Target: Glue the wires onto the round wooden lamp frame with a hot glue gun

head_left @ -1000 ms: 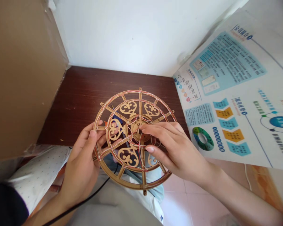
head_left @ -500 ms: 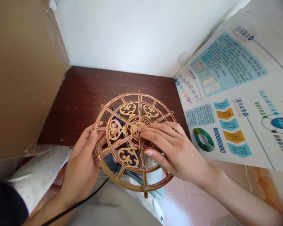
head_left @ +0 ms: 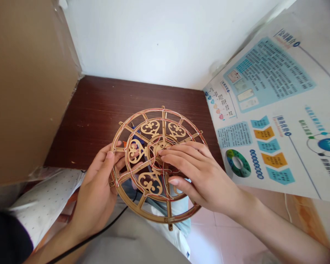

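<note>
Above dark wood (head_left: 112, 102), fretwork wheel (head_left: 150, 128) (wired rim)

The right hand (head_left: 202, 176) has slid leftward, its fingers (head_left: 170, 157) now reaching further over the fretwork wheel's hub (head_left: 161, 145)

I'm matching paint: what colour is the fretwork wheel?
The fretwork wheel is golden tan, clearest in the head view.

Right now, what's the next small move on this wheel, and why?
Probably smooth the slack wires toward the hub with the right hand: its fingers rest there, thin wires loop loosely below them, and the left hand grips the side of the laser-cut wooden wheel, holding it steady.
</note>
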Demonstrator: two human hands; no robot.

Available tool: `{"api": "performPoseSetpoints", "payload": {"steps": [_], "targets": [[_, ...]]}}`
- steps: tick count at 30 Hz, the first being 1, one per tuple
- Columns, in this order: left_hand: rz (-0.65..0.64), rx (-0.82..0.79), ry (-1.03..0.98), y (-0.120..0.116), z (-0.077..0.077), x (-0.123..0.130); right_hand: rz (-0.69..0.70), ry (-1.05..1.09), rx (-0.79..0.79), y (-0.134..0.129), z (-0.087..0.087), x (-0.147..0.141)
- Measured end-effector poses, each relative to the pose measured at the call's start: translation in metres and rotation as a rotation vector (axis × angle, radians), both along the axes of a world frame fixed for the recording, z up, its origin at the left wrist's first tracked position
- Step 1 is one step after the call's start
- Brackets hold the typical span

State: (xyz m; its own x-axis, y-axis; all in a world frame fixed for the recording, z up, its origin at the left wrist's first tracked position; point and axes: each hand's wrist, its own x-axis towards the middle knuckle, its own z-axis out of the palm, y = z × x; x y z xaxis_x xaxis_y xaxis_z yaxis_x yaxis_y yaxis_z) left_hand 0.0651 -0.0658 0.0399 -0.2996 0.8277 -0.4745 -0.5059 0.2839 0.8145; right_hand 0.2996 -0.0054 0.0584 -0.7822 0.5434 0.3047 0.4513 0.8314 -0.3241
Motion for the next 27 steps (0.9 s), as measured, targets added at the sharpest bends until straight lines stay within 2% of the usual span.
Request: {"api": "performPoseSetpoints", "payload": {"steps": [8,27], "targets": [[0.008,0.001,0.021,-0.0021,0.0026,0.0005,0.039,0.011,-0.052,0.0039,0.0015,-0.0019],[0.005,0.018,0.029,-0.0033,0.0028,0.0014,0.049,-0.009,-0.05,0.0028,0.0,-0.0025]]}}
